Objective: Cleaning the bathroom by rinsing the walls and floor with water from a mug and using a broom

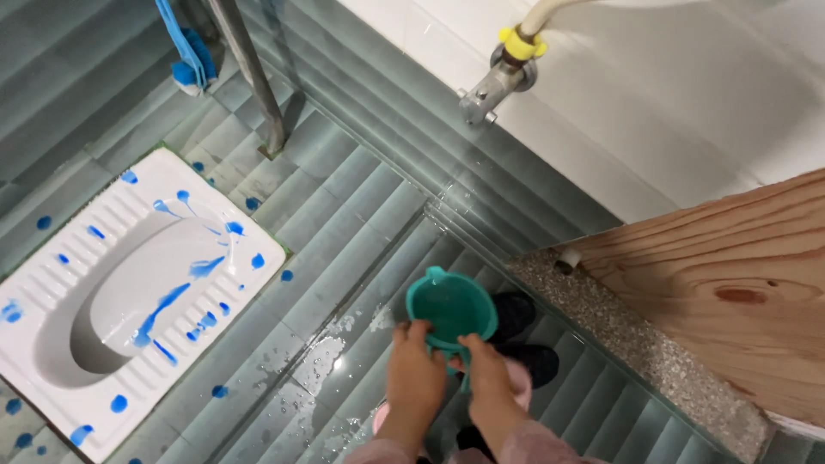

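Teal jug [450, 307], lower centre: left hand [416, 368] and right hand [487, 371] both clasp its rim, keeping it level below wall tap [491, 86].

Low in the middle of the frame, the left hand [415, 365] and right hand [488, 374] grip a teal plastic mug [451, 308] by its near rim. At left lies a white squat toilet pan [60, 283] streaked with blue cleaner [163, 302]; a metal tap [491, 86] juts from the wall at top.
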